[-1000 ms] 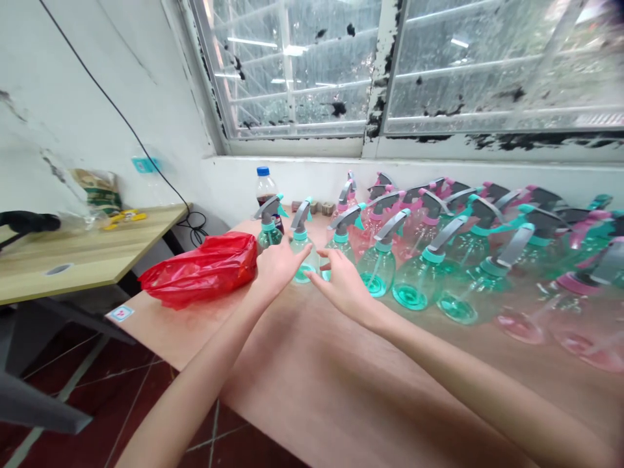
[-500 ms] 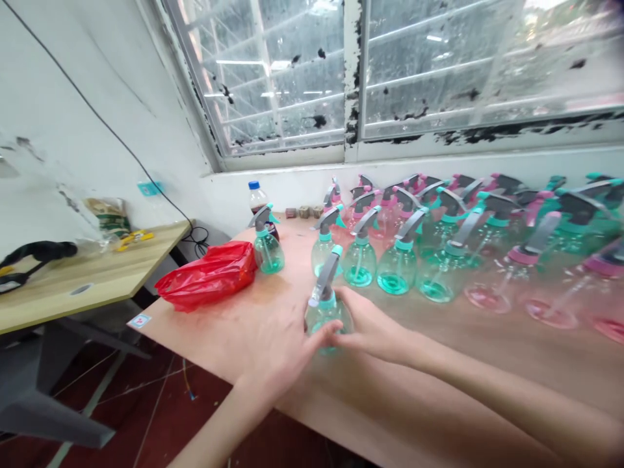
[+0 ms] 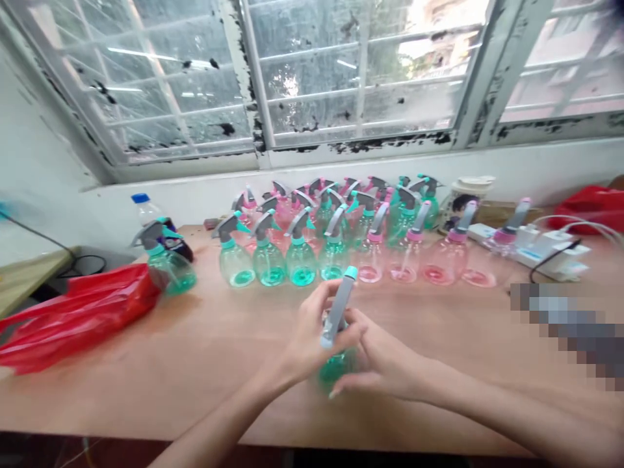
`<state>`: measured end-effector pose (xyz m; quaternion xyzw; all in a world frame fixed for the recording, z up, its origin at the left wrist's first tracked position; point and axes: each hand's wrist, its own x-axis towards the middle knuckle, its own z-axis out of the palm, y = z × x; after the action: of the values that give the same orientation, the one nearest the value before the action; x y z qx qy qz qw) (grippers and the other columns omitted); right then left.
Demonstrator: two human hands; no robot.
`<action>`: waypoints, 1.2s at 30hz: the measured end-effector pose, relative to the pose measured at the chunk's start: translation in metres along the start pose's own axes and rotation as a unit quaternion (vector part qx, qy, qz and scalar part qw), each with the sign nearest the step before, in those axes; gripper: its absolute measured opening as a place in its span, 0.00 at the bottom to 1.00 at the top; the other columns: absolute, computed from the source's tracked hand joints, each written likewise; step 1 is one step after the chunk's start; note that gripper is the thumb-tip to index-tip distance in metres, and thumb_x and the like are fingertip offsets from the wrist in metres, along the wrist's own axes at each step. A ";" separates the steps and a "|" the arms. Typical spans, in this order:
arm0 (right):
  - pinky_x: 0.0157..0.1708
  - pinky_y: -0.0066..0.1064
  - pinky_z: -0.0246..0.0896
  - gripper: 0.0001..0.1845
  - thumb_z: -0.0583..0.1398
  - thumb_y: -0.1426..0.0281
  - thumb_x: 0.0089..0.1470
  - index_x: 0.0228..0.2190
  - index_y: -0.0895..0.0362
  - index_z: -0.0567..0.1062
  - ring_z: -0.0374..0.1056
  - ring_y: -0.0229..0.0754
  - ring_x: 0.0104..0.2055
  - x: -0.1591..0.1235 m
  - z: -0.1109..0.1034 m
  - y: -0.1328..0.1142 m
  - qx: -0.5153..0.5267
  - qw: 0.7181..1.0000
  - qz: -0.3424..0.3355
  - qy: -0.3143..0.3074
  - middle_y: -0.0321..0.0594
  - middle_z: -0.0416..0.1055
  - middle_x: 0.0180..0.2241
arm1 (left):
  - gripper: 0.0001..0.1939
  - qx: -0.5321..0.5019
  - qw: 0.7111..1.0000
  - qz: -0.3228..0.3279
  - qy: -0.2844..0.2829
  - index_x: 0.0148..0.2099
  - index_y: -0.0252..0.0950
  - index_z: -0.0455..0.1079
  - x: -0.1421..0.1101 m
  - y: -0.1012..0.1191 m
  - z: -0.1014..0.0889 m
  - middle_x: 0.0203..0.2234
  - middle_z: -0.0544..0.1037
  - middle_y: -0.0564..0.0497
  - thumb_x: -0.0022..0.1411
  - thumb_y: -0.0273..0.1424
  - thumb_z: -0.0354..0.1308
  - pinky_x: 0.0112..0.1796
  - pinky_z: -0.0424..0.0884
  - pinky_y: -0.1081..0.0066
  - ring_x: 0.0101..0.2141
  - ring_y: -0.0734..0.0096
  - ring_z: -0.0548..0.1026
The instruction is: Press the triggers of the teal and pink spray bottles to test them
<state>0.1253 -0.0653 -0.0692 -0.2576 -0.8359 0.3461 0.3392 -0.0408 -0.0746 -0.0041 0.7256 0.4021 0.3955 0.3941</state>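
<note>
A green spray bottle (image 3: 333,365) with a grey trigger head (image 3: 338,305) stands on the wooden table (image 3: 205,364) near its front edge. My left hand (image 3: 307,341) is wrapped round the bottle's neck and left side. My right hand (image 3: 383,361) grips it from the right, fingers curled against its body. Most of the bottle's body is hidden between the two hands.
Several green and pink spray bottles (image 3: 302,260) stand in rows under the window. One green bottle (image 3: 168,266) stands apart on the left by a cola bottle (image 3: 146,211). A red plastic bag (image 3: 73,315) lies far left. A power strip (image 3: 531,250) with cables sits right.
Both hands took a green bottle from the row and drew it toward the table's front. The view has swung right, and the left hand now sits higher on the bottle's neck.
</note>
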 end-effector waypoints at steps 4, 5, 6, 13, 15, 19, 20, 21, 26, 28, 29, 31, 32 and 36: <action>0.59 0.52 0.57 0.49 0.67 0.48 0.47 0.62 0.54 0.56 0.59 0.59 0.62 -0.027 -0.032 0.028 -0.030 0.998 0.057 -0.024 0.53 0.60 0.61 | 0.17 0.063 0.993 0.074 0.071 0.52 0.38 0.67 0.010 -0.007 0.015 0.43 0.75 0.48 0.60 0.30 0.55 0.41 0.71 0.64 0.39 0.64 0.74; 0.60 0.53 0.55 0.47 0.65 0.47 0.49 0.62 0.54 0.57 0.58 0.59 0.62 -0.033 -0.040 0.037 -0.053 0.996 0.070 -0.027 0.53 0.59 0.62 | 0.17 0.079 0.991 0.077 0.074 0.52 0.39 0.68 0.013 -0.008 0.016 0.41 0.75 0.49 0.59 0.29 0.55 0.39 0.70 0.65 0.35 0.67 0.73; 0.60 0.53 0.55 0.43 0.63 0.47 0.52 0.61 0.54 0.59 0.58 0.58 0.63 -0.038 -0.047 0.047 -0.081 0.993 0.079 -0.032 0.53 0.59 0.62 | 0.18 0.087 0.991 0.073 0.071 0.52 0.39 0.68 0.015 -0.009 0.015 0.39 0.75 0.49 0.59 0.28 0.54 0.37 0.70 0.67 0.32 0.69 0.72; 0.60 0.50 0.59 0.27 0.57 0.54 0.62 0.56 0.57 0.68 0.60 0.55 0.63 -0.039 -0.068 0.084 -0.244 0.966 0.087 0.009 0.53 0.63 0.61 | 0.21 0.016 0.999 0.037 0.017 0.51 0.40 0.70 0.042 -0.007 0.006 0.46 0.75 0.48 0.54 0.26 0.53 0.38 0.71 0.68 0.40 0.64 0.77; 0.60 0.50 0.58 0.26 0.56 0.55 0.62 0.56 0.57 0.69 0.59 0.55 0.63 -0.036 -0.067 0.086 -0.258 0.963 0.075 0.006 0.52 0.64 0.61 | 0.22 -0.008 0.999 0.036 0.006 0.51 0.40 0.69 0.049 -0.006 0.006 0.48 0.75 0.47 0.53 0.25 0.53 0.39 0.72 0.67 0.41 0.62 0.77; 0.61 0.51 0.57 0.27 0.55 0.55 0.63 0.57 0.57 0.70 0.58 0.54 0.64 -0.035 -0.065 0.088 -0.268 0.961 0.070 0.002 0.50 0.65 0.61 | 0.18 0.005 0.999 0.048 -0.016 0.47 0.39 0.70 0.060 -0.008 0.007 0.40 0.76 0.48 0.52 0.26 0.54 0.38 0.73 0.66 0.39 0.61 0.77; 0.61 0.50 0.57 0.27 0.55 0.55 0.63 0.57 0.58 0.69 0.58 0.54 0.64 -0.035 -0.065 0.089 -0.269 0.960 0.072 0.002 0.50 0.65 0.61 | 0.17 0.008 0.998 0.053 -0.023 0.45 0.39 0.70 0.062 -0.009 0.007 0.38 0.76 0.48 0.52 0.26 0.54 0.38 0.74 0.66 0.39 0.61 0.77; 0.61 0.50 0.57 0.27 0.55 0.55 0.63 0.57 0.58 0.69 0.58 0.54 0.64 -0.035 -0.065 0.088 -0.271 0.960 0.074 0.002 0.50 0.65 0.61 | 0.15 0.007 0.998 0.059 -0.032 0.44 0.39 0.69 0.064 -0.011 0.007 0.36 0.76 0.49 0.52 0.26 0.54 0.38 0.74 0.66 0.38 0.61 0.77; 0.62 0.49 0.56 0.28 0.55 0.55 0.63 0.57 0.59 0.70 0.57 0.53 0.65 -0.035 -0.065 0.087 -0.276 0.958 0.082 -0.001 0.49 0.63 0.62 | 0.15 -0.023 0.994 0.083 -0.072 0.44 0.38 0.69 0.070 -0.020 0.003 0.39 0.76 0.47 0.51 0.27 0.54 0.42 0.73 0.63 0.41 0.58 0.77; 0.62 0.49 0.56 0.28 0.55 0.55 0.63 0.57 0.59 0.70 0.57 0.53 0.65 -0.035 -0.065 0.086 -0.274 0.958 0.082 0.000 0.49 0.64 0.62 | 0.15 -0.018 0.994 0.068 -0.078 0.43 0.37 0.70 0.070 -0.020 0.002 0.39 0.76 0.47 0.51 0.27 0.53 0.40 0.72 0.64 0.41 0.58 0.76; 0.62 0.49 0.56 0.28 0.55 0.55 0.63 0.57 0.59 0.70 0.57 0.53 0.65 -0.035 -0.065 0.087 -0.273 0.958 0.082 0.001 0.49 0.64 0.62 | 0.15 -0.010 0.995 0.060 -0.081 0.42 0.37 0.70 0.070 -0.019 0.001 0.38 0.76 0.47 0.51 0.27 0.53 0.39 0.72 0.64 0.40 0.58 0.76; 0.62 0.49 0.56 0.28 0.55 0.55 0.63 0.58 0.58 0.69 0.57 0.53 0.65 -0.035 -0.065 0.087 -0.271 0.959 0.081 0.003 0.49 0.64 0.62 | 0.13 0.010 0.996 0.047 -0.080 0.39 0.37 0.70 0.070 -0.015 0.001 0.34 0.75 0.49 0.49 0.28 0.53 0.36 0.70 0.65 0.36 0.61 0.74; 0.62 0.50 0.56 0.28 0.55 0.55 0.63 0.58 0.58 0.69 0.57 0.53 0.65 -0.035 -0.065 0.087 -0.271 0.959 0.080 0.004 0.49 0.64 0.62 | 0.12 0.020 0.996 0.040 -0.078 0.37 0.37 0.70 0.069 -0.013 0.001 0.31 0.73 0.50 0.49 0.28 0.53 0.35 0.69 0.66 0.33 0.62 0.73; 0.63 0.50 0.55 0.27 0.54 0.56 0.64 0.58 0.58 0.69 0.56 0.52 0.65 -0.037 -0.065 0.088 -0.270 0.960 0.079 0.000 0.48 0.64 0.62 | 0.06 0.064 0.996 0.034 -0.059 0.33 0.38 0.65 0.068 -0.010 0.002 0.26 0.69 0.52 0.49 0.30 0.51 0.30 0.66 0.67 0.28 0.66 0.70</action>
<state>0.2144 -0.0082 -0.1147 -0.4045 -0.8756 0.1328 0.2283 -0.0165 -0.0105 0.0041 0.7848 0.3780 0.3382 0.3562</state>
